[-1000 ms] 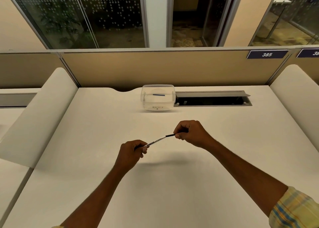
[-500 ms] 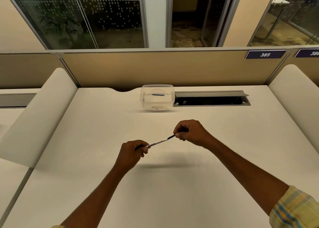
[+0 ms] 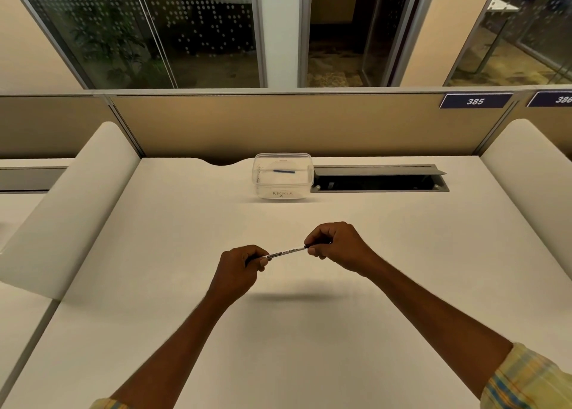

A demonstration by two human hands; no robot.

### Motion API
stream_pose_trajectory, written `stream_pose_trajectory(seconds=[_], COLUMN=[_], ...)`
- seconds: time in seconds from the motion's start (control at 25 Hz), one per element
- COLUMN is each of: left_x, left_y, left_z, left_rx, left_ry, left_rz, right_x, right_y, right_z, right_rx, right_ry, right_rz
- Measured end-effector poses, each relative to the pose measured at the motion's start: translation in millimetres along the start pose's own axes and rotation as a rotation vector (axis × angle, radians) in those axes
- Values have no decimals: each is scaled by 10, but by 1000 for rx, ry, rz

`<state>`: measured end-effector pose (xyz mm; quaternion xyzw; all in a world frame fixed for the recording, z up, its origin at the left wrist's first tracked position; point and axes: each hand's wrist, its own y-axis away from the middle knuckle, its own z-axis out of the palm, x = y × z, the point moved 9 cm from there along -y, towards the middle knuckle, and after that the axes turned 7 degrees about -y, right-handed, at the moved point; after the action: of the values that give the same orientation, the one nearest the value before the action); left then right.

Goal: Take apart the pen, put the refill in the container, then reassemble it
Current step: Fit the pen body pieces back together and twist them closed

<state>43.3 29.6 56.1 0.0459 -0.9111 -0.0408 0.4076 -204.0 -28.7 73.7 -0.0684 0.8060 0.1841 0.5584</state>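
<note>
Both hands hold the pen (image 3: 286, 253) in the air above the middle of the table (image 3: 185, 222), well short of the far edge, and the pen casts a soft shadow on the bare top below it. The left hand (image 3: 240, 269) has its fingers (image 3: 261, 260) curled closed around the pen's lower, nearer end, while the right hand (image 3: 332, 244) pinches the other end between thumb and fingers (image 3: 312, 249), so each hand grips 1 end and the printed white barrel shows between them. Holding it by both ends like this looks suited to twisting or pushing the 2 halves together, since each hand can brace against the other. The pen slopes up from left to right, and both wrists are bent slightly inward, with the forearms reaching out from the near edge and meeting in a shallow V; a plaid cuff (image 3: 526, 380) shows on the right arm. The clear container (image 3: 281, 176), hand-labelled "RECYCLE", sits at the far edge of the table, just beside an open cable hatch (image 3: 379, 182) to its right. A thin blue stick, probably the refill (image 3: 284, 171), already lies inside it. Judging by that, the refill step seems done and the hands are most likely on reassembly, though whether the pen's parts are fully joined cannot be told from here.
</note>
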Motion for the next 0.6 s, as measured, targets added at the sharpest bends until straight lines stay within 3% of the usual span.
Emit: stream_pose_trajectory(seconds=[0.28,0.6], left_x=[362,444], left_y=[-27,-129], left_z=[-107,-139], left_rx=[1,-6], left_ry=[-128,-99], left_rz=[171,149], right_x=[-15,-25], right_y=[154,182], right_z=[-93,-78], right_rx=[168,97], right_ry=[-25,-55], right_rz=[-41,-40])
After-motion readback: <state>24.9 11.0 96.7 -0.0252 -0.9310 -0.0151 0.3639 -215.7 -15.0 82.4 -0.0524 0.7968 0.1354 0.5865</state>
